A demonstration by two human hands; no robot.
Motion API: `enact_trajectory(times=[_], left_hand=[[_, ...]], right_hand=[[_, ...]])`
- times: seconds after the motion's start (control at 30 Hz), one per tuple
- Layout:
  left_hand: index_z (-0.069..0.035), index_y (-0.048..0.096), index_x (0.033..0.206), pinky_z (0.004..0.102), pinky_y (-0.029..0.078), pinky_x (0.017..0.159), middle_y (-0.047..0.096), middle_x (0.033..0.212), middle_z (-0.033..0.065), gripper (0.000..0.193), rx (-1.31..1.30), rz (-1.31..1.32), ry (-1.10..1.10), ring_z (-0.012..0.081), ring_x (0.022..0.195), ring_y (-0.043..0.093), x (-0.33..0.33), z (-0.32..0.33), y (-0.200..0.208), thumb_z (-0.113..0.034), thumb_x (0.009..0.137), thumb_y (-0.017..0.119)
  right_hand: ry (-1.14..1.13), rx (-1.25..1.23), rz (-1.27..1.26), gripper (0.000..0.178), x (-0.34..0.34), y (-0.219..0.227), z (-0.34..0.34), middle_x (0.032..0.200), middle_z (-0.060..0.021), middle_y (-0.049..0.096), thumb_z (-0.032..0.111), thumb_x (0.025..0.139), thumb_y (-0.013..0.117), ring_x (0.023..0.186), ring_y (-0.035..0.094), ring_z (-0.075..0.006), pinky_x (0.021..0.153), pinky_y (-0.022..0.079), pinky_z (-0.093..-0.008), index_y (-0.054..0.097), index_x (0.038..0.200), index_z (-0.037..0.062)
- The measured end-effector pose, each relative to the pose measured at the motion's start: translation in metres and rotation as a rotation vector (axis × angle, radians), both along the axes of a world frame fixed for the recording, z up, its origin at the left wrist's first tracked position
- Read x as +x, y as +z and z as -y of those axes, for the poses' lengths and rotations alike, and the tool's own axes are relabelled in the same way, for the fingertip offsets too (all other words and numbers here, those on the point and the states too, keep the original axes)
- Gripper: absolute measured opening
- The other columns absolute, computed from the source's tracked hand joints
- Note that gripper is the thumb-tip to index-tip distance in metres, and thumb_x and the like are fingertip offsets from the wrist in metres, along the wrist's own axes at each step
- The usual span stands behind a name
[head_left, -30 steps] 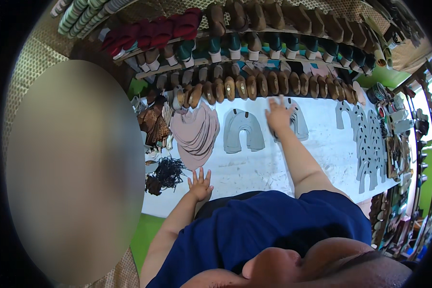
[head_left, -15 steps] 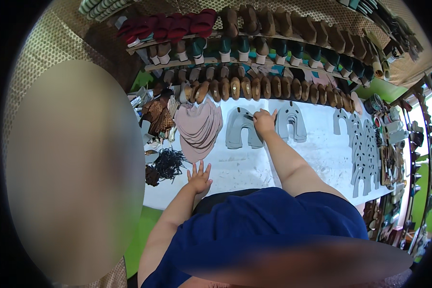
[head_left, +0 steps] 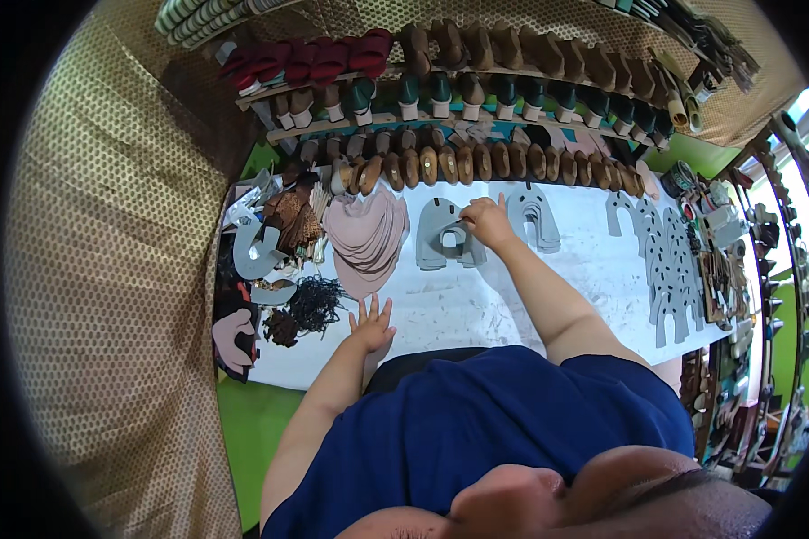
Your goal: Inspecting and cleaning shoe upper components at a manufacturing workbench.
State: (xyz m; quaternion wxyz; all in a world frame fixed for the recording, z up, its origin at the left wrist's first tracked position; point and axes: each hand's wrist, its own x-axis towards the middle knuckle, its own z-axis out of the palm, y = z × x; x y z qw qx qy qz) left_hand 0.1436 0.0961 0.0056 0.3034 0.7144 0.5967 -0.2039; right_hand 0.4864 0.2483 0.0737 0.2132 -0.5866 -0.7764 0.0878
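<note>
My right hand (head_left: 487, 222) is closed in a pinch on the edge of a grey U-shaped shoe upper piece, the top one of the left stack (head_left: 430, 238). That edge is bent up, partly covering the stack's inner gap. A second stack of the same grey uppers (head_left: 541, 220) lies just right of my hand. My left hand (head_left: 371, 325) rests on the white tabletop (head_left: 422, 310) with its fingers spread and nothing in it. Just beyond its fingertips lies a fanned pile of pale pink cut pieces (head_left: 367, 238).
More grey uppers (head_left: 670, 269) overlap along the table's right side. Brown shoe lasts (head_left: 485, 164) line the back edge, below shelves of heeled lasts (head_left: 440, 94) and red slippers (head_left: 324, 58). Black strips (head_left: 315, 304) and brown material (head_left: 288, 216) sit at the left.
The top grey upper's edge has been lifted and bent toward the left by my right hand. My left hand stays spread on the table. The whole view has shifted slightly.
</note>
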Motion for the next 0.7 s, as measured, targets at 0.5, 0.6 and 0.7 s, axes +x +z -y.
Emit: enact_trajectory(times=[0.5, 0.6, 0.7], left_hand=[[-0.031, 0.006, 0.158, 0.0654, -0.001, 0.114, -0.01, 0.165, 0.0088, 0.079, 0.098, 0.039, 0.013, 0.041, 0.15, -0.012, -0.002, 0.01, 0.001, -0.045, 0.095, 0.05], [-0.03, 0.011, 0.158, 0.0649, 0.0, 0.115, -0.004, 0.166, 0.0086, 0.076, 0.166, 0.036, 0.026, 0.04, 0.151, -0.007, -0.004, 0.021, -0.004, -0.043, 0.095, 0.051], [-0.027, 0.026, 0.155, 0.059, 0.004, 0.118, 0.01, 0.165, 0.0052, 0.066, 0.381, 0.125, 0.042, 0.0324, 0.152, 0.006, -0.002, 0.038, -0.002, -0.034, 0.095, 0.053]], right_hand=[[0.514, -0.489, 0.506, 0.01, -0.028, 0.13, 0.08, 0.092, -0.0081, 0.071, 0.019, 0.08, 0.067, 0.108, 0.063, -0.0312, 0.106, 0.02, -0.0749, 0.076, 0.083, 0.0191], [0.747, -0.388, 0.696, 0.015, -0.106, 0.087, 0.074, 0.087, -0.0093, 0.072, 0.024, 0.076, 0.066, 0.097, 0.067, -0.0332, 0.102, 0.026, -0.0755, 0.076, 0.086, 0.0189], [0.733, -0.209, 0.547, 0.017, -0.169, 0.048, 0.076, 0.104, -0.0051, 0.07, 0.021, 0.078, 0.067, 0.117, 0.059, -0.0275, 0.108, 0.019, -0.0745, 0.075, 0.093, 0.0184]])
